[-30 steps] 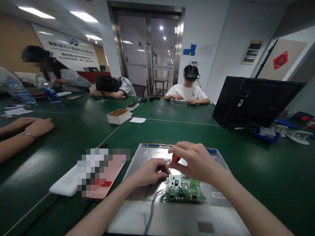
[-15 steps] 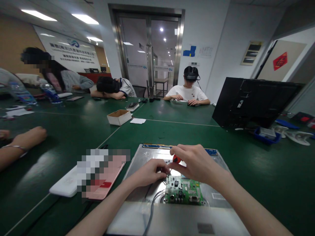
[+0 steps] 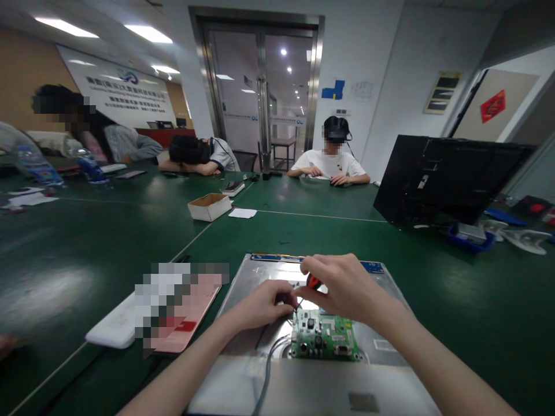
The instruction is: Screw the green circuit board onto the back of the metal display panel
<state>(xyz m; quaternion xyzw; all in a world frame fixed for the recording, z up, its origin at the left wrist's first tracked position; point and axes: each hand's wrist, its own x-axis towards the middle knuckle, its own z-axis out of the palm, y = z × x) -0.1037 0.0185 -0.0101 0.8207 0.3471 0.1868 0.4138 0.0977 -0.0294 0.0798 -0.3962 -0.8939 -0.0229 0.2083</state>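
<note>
A screwdriver (image 3: 314,282) with a red and black handle is gripped from above by the fingers of my right hand (image 3: 347,286). Its thin shaft slants down to the upper left corner of a green circuit board (image 3: 323,335). My left hand (image 3: 273,300) is closed in a pinch beside the screwdriver's tip; what its fingers hold, if anything, is hidden. Under both hands lies a flat metal panel (image 3: 229,361), with the board on its middle. A grey cable (image 3: 267,372) runs from the board's left side toward me.
Left of the panel lie a white device (image 3: 115,323) and a pink phone (image 3: 184,326). Farther off stand an open box (image 3: 210,208), a black monitor (image 3: 446,179) and a blue tray (image 3: 470,240). Several people sit around the green table (image 3: 329,231).
The screwdriver handle has turned slightly in my right hand, showing a different side. My left hand stays put. Another person's arm at the left has mostly drawn out of view.
</note>
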